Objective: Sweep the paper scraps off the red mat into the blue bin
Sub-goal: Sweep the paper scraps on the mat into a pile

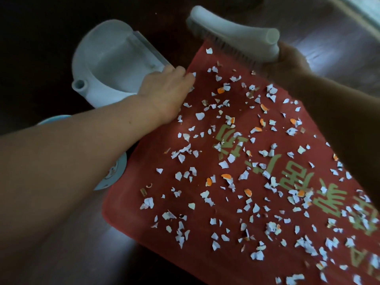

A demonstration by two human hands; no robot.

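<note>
I see a red rectangular mat with gold characters (123, 223) lying slantwise across a dark, glossy wooden surface (41, 48); I cannot tell whether this is a counter or the floor. Torn white and orange paper scraps (199, 115) lie scattered over nearly all of the mat. At upper left a pale plastic dustpan (111, 58) sits against the mat's edge. The left hand (166, 93) rests where the two meet, and I cannot tell whether its fingers grip anything. At upper right, the right hand (292, 58) has its fingers clamped on a white long-bristled brush (232, 31) at the mat's top corner. The light-blue round bin (115, 169) shows at left, mostly hidden under the left forearm. The room is dim, with a pale bright strip in the top right corner.
</note>
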